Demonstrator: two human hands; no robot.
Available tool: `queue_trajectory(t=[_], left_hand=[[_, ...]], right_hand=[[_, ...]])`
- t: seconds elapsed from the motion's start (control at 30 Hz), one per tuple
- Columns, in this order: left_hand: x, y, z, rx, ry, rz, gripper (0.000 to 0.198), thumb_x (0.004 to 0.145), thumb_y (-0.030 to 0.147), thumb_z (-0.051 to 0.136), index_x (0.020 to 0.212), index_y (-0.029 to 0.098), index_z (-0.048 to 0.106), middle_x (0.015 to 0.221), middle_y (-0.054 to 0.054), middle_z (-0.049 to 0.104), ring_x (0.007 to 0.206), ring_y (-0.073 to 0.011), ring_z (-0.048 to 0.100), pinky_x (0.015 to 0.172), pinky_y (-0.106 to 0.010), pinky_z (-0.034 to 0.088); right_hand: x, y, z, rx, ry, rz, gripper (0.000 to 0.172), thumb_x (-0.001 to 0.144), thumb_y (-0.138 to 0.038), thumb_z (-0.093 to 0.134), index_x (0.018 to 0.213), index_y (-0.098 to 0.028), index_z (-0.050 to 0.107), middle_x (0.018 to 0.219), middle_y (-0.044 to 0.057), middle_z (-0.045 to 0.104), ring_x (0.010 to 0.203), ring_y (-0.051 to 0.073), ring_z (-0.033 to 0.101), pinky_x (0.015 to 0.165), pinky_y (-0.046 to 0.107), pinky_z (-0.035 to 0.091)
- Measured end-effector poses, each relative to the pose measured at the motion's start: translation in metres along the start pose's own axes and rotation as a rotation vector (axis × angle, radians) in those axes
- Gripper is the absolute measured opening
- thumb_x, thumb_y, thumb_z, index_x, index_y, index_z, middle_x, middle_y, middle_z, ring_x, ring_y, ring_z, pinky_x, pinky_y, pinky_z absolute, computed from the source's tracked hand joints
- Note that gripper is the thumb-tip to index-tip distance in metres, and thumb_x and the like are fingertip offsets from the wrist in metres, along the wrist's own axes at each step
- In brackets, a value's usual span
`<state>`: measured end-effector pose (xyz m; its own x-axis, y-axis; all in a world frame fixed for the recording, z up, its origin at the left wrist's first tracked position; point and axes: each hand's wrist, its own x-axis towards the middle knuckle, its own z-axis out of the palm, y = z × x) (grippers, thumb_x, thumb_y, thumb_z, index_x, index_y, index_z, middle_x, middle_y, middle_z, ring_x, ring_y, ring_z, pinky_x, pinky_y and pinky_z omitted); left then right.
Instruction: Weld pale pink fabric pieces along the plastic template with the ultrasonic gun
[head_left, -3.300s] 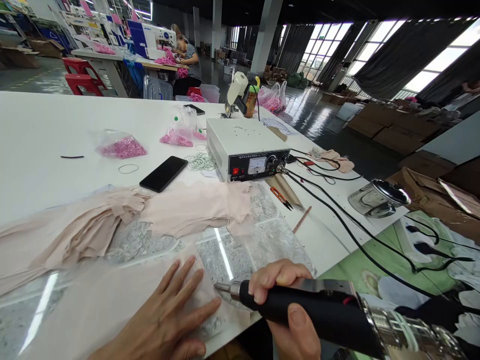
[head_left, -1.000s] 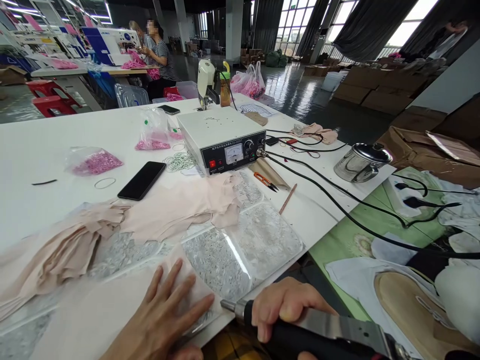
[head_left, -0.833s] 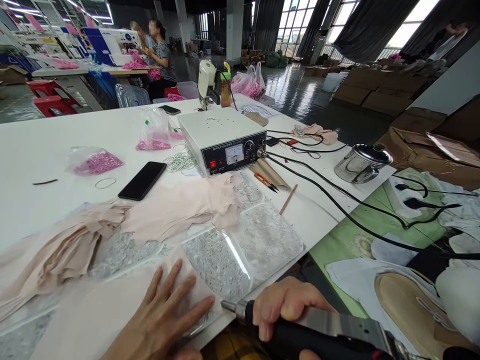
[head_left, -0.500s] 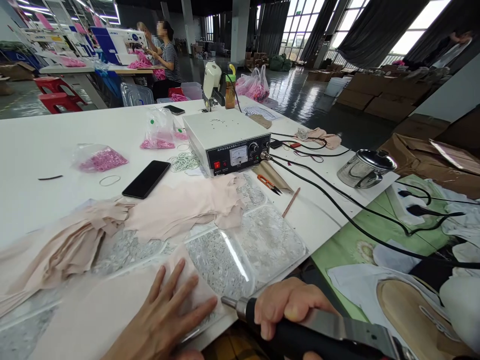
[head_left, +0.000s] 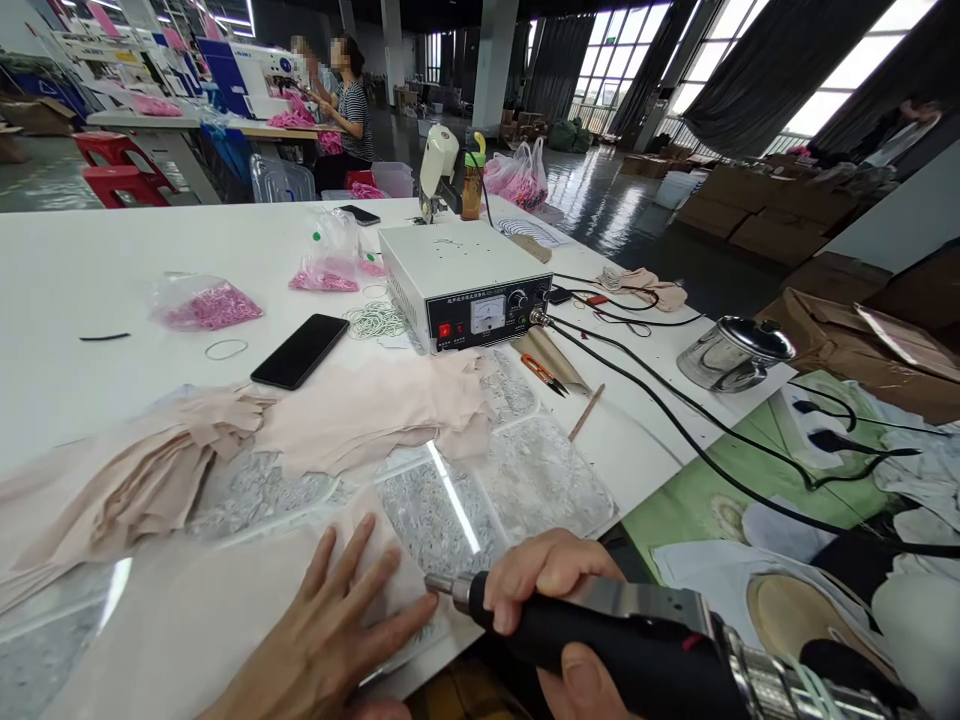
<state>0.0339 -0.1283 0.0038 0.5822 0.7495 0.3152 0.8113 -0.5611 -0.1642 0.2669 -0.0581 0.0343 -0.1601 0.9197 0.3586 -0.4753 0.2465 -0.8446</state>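
My left hand [head_left: 337, 610] lies flat with fingers spread, pressing a pale pink fabric piece [head_left: 187, 610] onto the stone-patterned mat [head_left: 551, 480]. My right hand [head_left: 555, 580] is wrapped around a black and silver handheld ultrasonic welder [head_left: 600, 640]. Its narrow metal tip points left and sits at the fabric's right edge, close to my left fingertips. Farther up the mat lie a flat stack of pale pink fabric pieces [head_left: 382, 405] and a bunched pile of the same fabric [head_left: 150, 480].
A control box [head_left: 487, 315] with a meter stands beyond the mat, black cables [head_left: 660, 410] running right. Around it are a phone [head_left: 300, 350], orange thread snips [head_left: 541, 374], bags of pink pieces [head_left: 210, 303] and a steel-lidded cup [head_left: 735, 352]. Another person [head_left: 349, 110] sits at a sewing machine [head_left: 244, 75].
The welder's tip has moved left along the fabric's edge, nearer my left fingers, and my right hand has shifted left with it. My left hand stays pressed down. The view has tilted slightly.
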Motion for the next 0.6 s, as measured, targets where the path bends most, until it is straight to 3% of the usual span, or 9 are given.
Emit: queue_trajectory(t=[0.13, 0.2, 0.33, 0.6], left_hand=[[-0.002, -0.001, 0.000, -0.074, -0.055, -0.026, 0.078, 0.089, 0.073, 0.064, 0.157, 0.041, 0.043, 0.151, -0.007, 0.057, 0.142, -0.0462, 0.045, 0.119, -0.063, 0.028], [-0.003, -0.002, 0.000, -0.070, -0.071, -0.017, 0.079, 0.090, 0.073, 0.064, 0.158, 0.040, 0.041, 0.152, -0.008, 0.056, 0.142, -0.0474, 0.045, 0.117, -0.065, 0.030], [-0.007, -0.001, 0.005, -0.075, -0.031, -0.032, 0.078, 0.088, 0.073, 0.066, 0.156, 0.041, 0.045, 0.153, -0.007, 0.055, 0.143, -0.0458, 0.044, 0.120, -0.065, 0.025], [-0.011, 0.003, 0.017, -0.097, -0.022, -0.050, 0.077, 0.089, 0.076, 0.062, 0.155, 0.041, 0.046, 0.156, -0.005, 0.051, 0.157, -0.0399, 0.017, 0.127, -0.058, 0.004]], right_hand=[[0.005, -0.001, 0.002, -0.021, -0.027, -0.089, 0.013, 0.093, -0.038, 0.061, 0.101, -0.028, 0.060, 0.077, 0.001, 0.065, 0.066, 0.020, 0.063, 0.061, 0.035, 0.053], [0.009, -0.002, 0.004, -0.026, -0.038, -0.112, 0.011, 0.094, -0.038, 0.061, 0.099, -0.029, 0.060, 0.076, 0.000, 0.065, 0.064, 0.018, 0.062, 0.060, 0.034, 0.053], [0.012, -0.003, 0.003, -0.041, -0.035, -0.132, 0.013, 0.094, -0.039, 0.060, 0.101, -0.029, 0.061, 0.076, 0.000, 0.064, 0.063, 0.017, 0.062, 0.060, 0.032, 0.054], [0.001, -0.012, -0.013, 0.039, -0.009, -0.022, 0.016, 0.091, -0.040, 0.059, 0.102, -0.030, 0.062, 0.083, 0.000, 0.062, 0.058, 0.015, 0.061, 0.059, 0.034, 0.058]])
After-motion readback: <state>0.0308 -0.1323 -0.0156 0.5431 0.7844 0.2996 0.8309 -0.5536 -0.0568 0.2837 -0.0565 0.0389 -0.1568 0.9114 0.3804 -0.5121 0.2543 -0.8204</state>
